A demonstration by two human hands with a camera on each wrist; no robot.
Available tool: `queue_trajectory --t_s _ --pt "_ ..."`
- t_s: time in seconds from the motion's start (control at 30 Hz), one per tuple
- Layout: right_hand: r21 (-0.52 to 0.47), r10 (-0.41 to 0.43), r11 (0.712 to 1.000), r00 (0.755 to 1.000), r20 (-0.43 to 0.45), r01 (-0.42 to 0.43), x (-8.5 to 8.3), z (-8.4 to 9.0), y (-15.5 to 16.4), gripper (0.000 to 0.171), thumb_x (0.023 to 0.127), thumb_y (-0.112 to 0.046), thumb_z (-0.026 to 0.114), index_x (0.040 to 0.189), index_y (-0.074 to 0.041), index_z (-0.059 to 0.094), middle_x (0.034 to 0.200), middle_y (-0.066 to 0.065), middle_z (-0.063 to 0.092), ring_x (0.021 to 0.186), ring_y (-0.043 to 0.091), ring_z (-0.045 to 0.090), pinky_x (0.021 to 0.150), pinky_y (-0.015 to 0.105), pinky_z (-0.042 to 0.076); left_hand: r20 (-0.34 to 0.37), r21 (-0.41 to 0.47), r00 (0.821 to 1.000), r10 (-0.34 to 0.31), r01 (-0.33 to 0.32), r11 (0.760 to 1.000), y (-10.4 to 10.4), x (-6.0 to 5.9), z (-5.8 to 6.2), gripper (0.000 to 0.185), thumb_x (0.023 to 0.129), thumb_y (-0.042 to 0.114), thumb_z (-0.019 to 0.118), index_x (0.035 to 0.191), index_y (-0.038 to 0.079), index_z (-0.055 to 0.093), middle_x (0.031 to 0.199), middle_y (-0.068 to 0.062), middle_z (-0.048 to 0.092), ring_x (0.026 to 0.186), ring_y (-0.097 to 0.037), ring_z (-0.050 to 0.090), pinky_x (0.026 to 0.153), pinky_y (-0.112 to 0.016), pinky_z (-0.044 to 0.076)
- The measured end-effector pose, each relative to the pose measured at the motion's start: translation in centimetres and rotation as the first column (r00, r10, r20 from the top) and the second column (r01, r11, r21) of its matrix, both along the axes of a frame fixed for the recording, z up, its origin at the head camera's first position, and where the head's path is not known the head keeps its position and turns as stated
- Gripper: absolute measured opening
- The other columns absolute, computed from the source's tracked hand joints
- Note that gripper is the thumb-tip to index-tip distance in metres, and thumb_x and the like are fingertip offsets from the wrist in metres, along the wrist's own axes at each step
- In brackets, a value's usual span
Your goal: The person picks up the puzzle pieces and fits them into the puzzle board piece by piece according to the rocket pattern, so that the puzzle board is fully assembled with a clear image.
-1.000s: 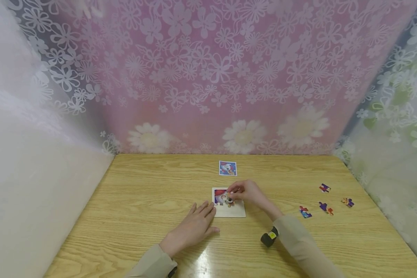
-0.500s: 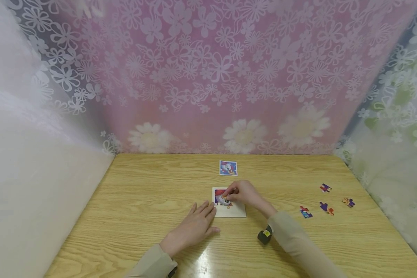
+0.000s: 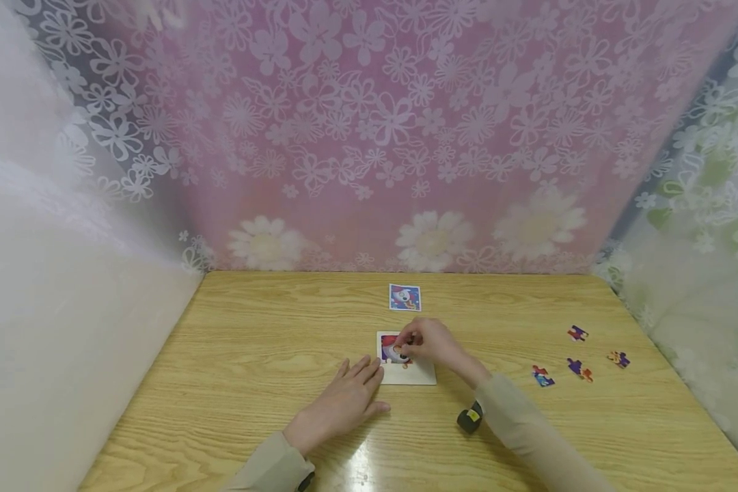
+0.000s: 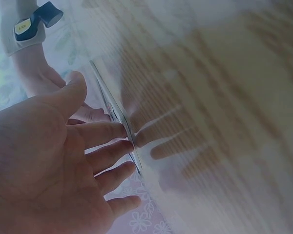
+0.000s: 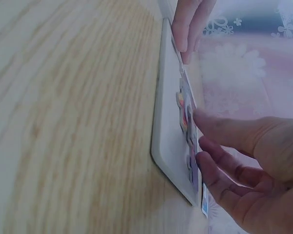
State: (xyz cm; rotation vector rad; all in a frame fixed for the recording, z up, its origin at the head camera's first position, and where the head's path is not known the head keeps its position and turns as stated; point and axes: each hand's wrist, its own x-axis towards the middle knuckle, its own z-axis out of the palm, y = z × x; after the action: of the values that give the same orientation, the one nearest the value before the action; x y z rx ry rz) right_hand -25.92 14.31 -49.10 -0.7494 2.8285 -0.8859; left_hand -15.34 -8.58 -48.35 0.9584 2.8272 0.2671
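Head view first: right hand (image 3: 430,344) sits over the small white square puzzle tray (image 3: 419,374) at the centre of the frame, fingertips bunched and pressing a colourful jigsaw piece (image 3: 397,352) down into the tray's upper-left part. Right wrist view backs that up: fingers (image 5: 219,129) rest right on the piece, which lies nearly flat against the white board. Left hand (image 3: 344,403) lies spread and flat on the pale wooden bench (image 3: 252,355), fingertips touching the tray's left edge, steadying it.

Progress, by my reckoning: early days. Only the upper-left of the tray shows colour; its lower and right parts are bare white. Four loose jigsaw pieces (image 3: 579,369) wait well apart at right of frame, untouched. A small picture card (image 3: 404,298) lies just above the tray.
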Motion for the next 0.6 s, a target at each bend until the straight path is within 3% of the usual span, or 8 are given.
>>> queue_trajectory --t_s 0.4,0.6 --pt "0.014 0.037 0.999 0.999 -0.029 -0.037 0.34 -0.05 0.38 0.017 0.081 -0.017 0.086 0.097 -0.015 0.081 0.089 -0.004 0.069 0.065 0.003 0.051 0.057 0.020 0.044 0.002 0.006 1.000 0.006 -0.006 1.000 0.05 -0.12 -0.12 0.068 0.104 0.049 0.049 0.153 0.002 0.042 0.162 -0.015 0.034 0.151 -0.033 0.029 0.121 -0.057 0.025" --pt "0.013 0.022 1.000 0.999 -0.043 -0.022 0.28 -0.33 0.34 0.012 0.080 -0.018 0.087 0.091 -0.016 0.082 0.084 -0.006 0.065 0.063 0.004 0.046 0.055 0.020 0.040 0.008 0.002 1.000 0.008 -0.008 1.000 0.06 -0.12 -0.22 0.069 0.104 0.049 0.048 0.153 0.002 0.041 0.162 -0.014 0.034 0.151 -0.033 0.028 0.122 -0.057 0.024"
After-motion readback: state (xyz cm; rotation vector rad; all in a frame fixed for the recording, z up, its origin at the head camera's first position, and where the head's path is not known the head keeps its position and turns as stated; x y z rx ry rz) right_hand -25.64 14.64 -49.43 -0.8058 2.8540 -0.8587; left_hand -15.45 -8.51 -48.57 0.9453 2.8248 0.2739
